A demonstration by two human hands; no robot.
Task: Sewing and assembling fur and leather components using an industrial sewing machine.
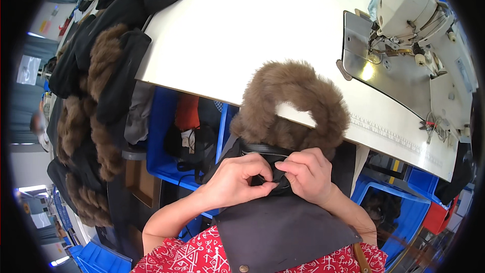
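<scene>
A black piece with a zipper (pixel 263 148) lies in my lap against the table edge. Joined to it, or lying against it, is a thick loop of brown fur (pixel 295 86), whose upper part rests on the white table. My left hand (pixel 237 178) is closed, thumb and forefinger pinching at the black material just below the zipper. Close beside it, my right hand (pixel 309 174) is also closed in a pinch on the black piece's edge. The fingertips nearly meet, and anything small between them is hidden. A dark apron (pixel 288 230) spreads below both hands.
A sewing machine (pixel 404 5) stands on the white table (pixel 242 25) at the right, thread snips (pixel 431 124) near it. Black pieces with brown fur (pixel 103 65) are heaped at the left. Blue bins (pixel 161 136) sit under the table, another bin (pixel 411 207) at the lower right.
</scene>
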